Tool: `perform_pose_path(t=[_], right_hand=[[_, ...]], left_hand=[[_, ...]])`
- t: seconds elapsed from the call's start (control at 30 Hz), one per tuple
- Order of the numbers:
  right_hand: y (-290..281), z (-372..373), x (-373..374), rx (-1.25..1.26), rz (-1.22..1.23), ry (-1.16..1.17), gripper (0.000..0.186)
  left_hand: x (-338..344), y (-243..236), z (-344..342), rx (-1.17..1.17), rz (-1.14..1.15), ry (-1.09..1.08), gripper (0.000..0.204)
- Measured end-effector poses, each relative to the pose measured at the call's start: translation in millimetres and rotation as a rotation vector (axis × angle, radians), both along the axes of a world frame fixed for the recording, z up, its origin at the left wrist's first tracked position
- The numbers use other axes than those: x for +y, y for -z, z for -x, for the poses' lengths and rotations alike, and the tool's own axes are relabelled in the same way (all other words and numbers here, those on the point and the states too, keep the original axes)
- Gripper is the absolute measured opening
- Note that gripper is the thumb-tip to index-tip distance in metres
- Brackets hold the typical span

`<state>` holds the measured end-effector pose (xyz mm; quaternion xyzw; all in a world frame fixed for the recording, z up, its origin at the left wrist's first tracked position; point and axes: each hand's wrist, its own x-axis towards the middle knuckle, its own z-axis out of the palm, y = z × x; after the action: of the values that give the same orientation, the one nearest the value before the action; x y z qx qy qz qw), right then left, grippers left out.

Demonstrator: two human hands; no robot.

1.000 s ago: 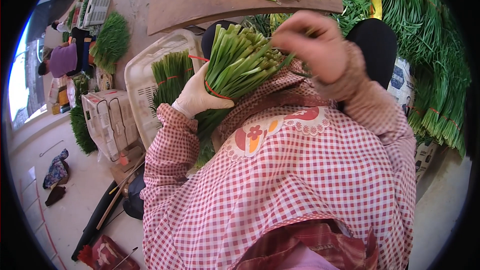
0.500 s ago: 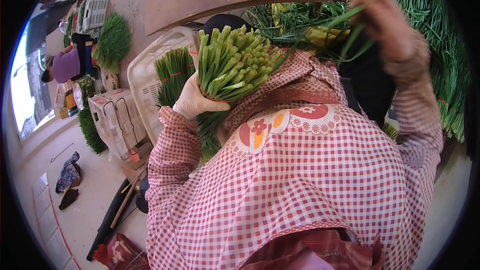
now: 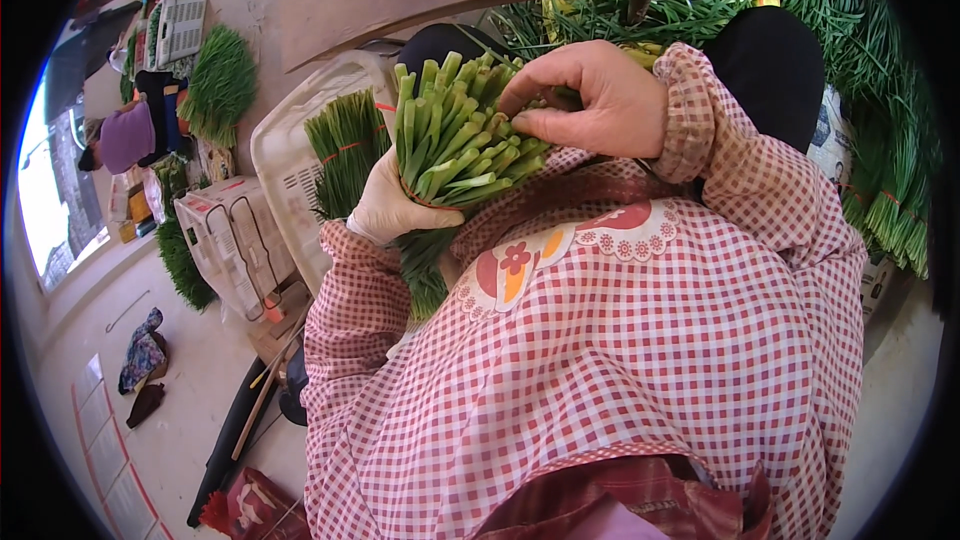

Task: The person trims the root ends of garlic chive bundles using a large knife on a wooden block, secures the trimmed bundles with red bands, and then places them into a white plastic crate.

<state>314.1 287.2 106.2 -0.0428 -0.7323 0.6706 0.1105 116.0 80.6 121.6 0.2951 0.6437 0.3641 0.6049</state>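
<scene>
My left hand (image 3: pixel 392 202), in a pale glove, is wrapped round a bunch of green stalks (image 3: pixel 447 145) that look like chives. Their cut ends point up and toward the right, and a red band circles the bunch near my thumb. Leaves hang below the glove. My bare right hand (image 3: pixel 598 100) reaches across from the right with its thumb and forefinger pinching at a stalk end on the bunch's right side. The fingertips are partly hidden among the stalks.
A white plastic crate (image 3: pixel 285 135) with another banded green bunch (image 3: pixel 347 145) stands at the left. Ahead is a brown board (image 3: pixel 400 0) with cut stalk pieces. Piled greens (image 3: pixel 850 30) lie at the right. A person in purple (image 3: pixel 127 137) is far left.
My right hand has come down and left from beside the piled greens, where it held long green leaves, to the bunch's cut ends. My left hand keeps its hold.
</scene>
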Motion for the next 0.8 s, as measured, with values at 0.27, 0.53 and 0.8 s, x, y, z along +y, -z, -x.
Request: perform_pose_path(t=[0.27,0.53,0.8], right_hand=[[-1.0,15.2,10.8,-0.128,0.24,-0.144,0.019],[4.3,8.8,13.9,0.087,0.09,-0.185,0.015],[7.8,6.7,1.3,0.193,-0.24,0.087,0.01]], left_hand=[[4.7,-1.6,1.5,-0.029,0.044,0.032,0.086],[10.4,-7.8,-1.8,-0.047,0.046,0.055,0.088],[12.9,-6.2,-1.8,-0.11,0.07,0.029,0.095]])
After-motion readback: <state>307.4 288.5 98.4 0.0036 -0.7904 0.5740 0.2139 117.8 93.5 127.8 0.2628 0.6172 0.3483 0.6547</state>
